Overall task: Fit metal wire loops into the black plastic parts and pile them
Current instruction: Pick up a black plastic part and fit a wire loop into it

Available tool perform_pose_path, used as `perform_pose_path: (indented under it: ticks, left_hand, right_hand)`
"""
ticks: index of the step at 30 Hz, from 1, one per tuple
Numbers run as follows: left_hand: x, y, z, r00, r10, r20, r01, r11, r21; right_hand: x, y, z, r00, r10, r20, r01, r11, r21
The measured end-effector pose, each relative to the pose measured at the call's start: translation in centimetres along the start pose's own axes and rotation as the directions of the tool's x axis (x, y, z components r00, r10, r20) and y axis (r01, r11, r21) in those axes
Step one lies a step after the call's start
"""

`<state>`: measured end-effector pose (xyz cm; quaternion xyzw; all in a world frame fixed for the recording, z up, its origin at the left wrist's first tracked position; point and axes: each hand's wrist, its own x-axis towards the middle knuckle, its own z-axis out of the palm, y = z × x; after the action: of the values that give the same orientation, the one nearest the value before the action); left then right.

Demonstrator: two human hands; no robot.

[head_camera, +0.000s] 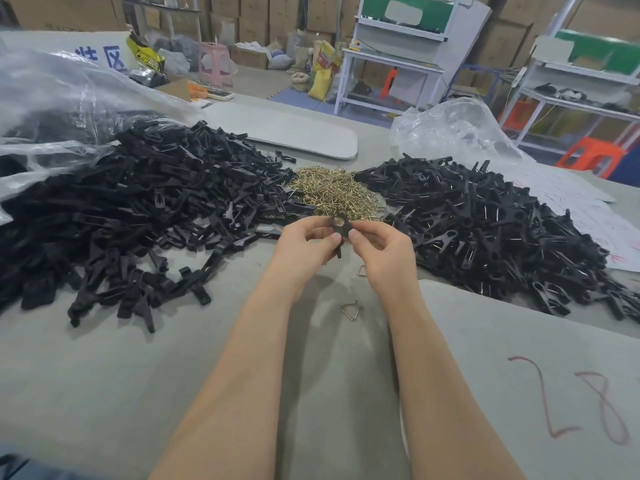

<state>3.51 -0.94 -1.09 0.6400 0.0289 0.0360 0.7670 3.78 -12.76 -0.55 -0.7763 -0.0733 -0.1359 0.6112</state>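
You are pinching one black plastic part (336,227) between the fingertips of your left hand (308,242) and right hand (378,245), above the grey table (104,375); it is hovering near the heap of brass wire loops (332,192), which is lying between the left pile (138,209) and the right pile (485,226) of black parts.

Only one camera looks here. It sits on the person's head and faces forward and down. The worktop (104,393) is close below it. The wide view also reaches the far boxes (252,8) at the back wall.
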Motion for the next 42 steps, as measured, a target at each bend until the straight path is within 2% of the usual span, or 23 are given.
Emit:
perform_pose_path:
  ticks: [5, 13, 15, 18, 22, 24, 25, 26, 27, 28, 29, 31, 33, 37, 40, 42]
  left_hand:
    - [0.1, -0.2, -0.2, 1.000, 0.023, -0.014, -0.022, 0.997, 0.071]
    - [-0.2, 0.0, -0.3, 0.999, 0.030, 0.020, -0.031, 0.999, 0.024]
    - [-0.3, 0.2, -0.4, 0.999, 0.013, 0.050, -0.010, 0.998, -0.064]
    - [-0.5, 0.7, -0.3, 0.997, -0.006, 0.082, 0.024, 0.975, -0.220]
    - [-0.6, 1.0, -0.7, 0.990, 0.024, 0.141, -0.012, 0.996, -0.083]
    - [-0.6, 1.2, -0.8, 0.992, 0.034, 0.122, -0.015, 0.988, -0.152]
    - [-0.5, 1.4, -1.0, 0.998, 0.026, 0.059, -0.012, 0.972, -0.233]
    - [-0.3, 1.6, -1.2, 1.000, 0.000, -0.024, -0.008, 0.941, -0.339]
    - [-0.2, 1.9, -1.5, 0.994, -0.043, -0.098, -0.008, 0.883, -0.469]
    - [-0.1, 2.1, -1.9, 0.985, -0.099, -0.141, -0.007, 0.796, -0.606]
    - [0.0, 2.3, -2.3, 0.975, -0.153, -0.158, -0.007, 0.696, -0.718]
    - [0.0, 2.5, -2.8, 0.959, -0.230, -0.164, -0.008, 0.557, -0.830]
    - [-0.2, 2.6, -2.8, 0.955, -0.262, -0.137, 0.011, 0.496, -0.868]
    - [-0.2, 2.5, -2.8, 0.954, -0.294, -0.063, 0.093, 0.486, -0.869]
    - [-0.1, 1.9, -2.7, 0.938, -0.347, 0.008, 0.230, 0.604, -0.763]
    - [0.0, 1.7, -2.4, 0.929, -0.371, 0.001, 0.272, 0.679, -0.682]
  right_hand:
    - [0.1, 0.1, -0.2, 1.000, 0.002, -0.027, -0.002, 1.000, -0.016]
    - [0.0, -0.1, -0.2, 1.000, 0.021, 0.022, -0.021, 1.000, 0.011]
    - [-0.1, -0.2, -0.4, 0.996, 0.077, 0.045, -0.081, 0.994, 0.074]
    - [-0.1, -0.6, -0.6, 0.972, 0.190, 0.138, -0.224, 0.927, 0.300]
    - [0.0, -1.0, -0.6, 0.934, 0.262, 0.241, -0.343, 0.843, 0.415]
    - [0.3, -1.2, -0.2, 0.923, 0.314, 0.221, -0.382, 0.808, 0.449]
    - [0.5, -1.3, 0.1, 0.923, 0.331, 0.195, -0.384, 0.811, 0.441]
    - [0.8, -1.4, 0.4, 0.932, 0.329, 0.154, -0.363, 0.845, 0.392]
    - [1.1, -1.4, 0.7, 0.948, 0.301, 0.100, -0.317, 0.910, 0.268]
    - [1.5, -1.3, 0.9, 0.968, 0.245, 0.056, -0.248, 0.967, 0.051]
    - [1.6, -1.2, 1.2, 0.981, 0.184, 0.058, -0.170, 0.966, -0.194]
    - [1.6, -1.1, 1.9, 0.972, 0.168, 0.167, -0.053, 0.843, -0.536]
    - [1.6, -0.6, 2.9, 0.935, 0.242, 0.260, -0.004, 0.738, -0.675]
    - [1.6, -0.4, 3.6, 0.920, 0.283, 0.273, 0.028, 0.646, -0.763]
    - [1.8, -0.5, 3.4, 0.920, 0.294, 0.259, 0.003, 0.656, -0.755]
    - [1.8, -0.3, 3.2, 0.923, 0.278, 0.265, 0.002, 0.686, -0.728]
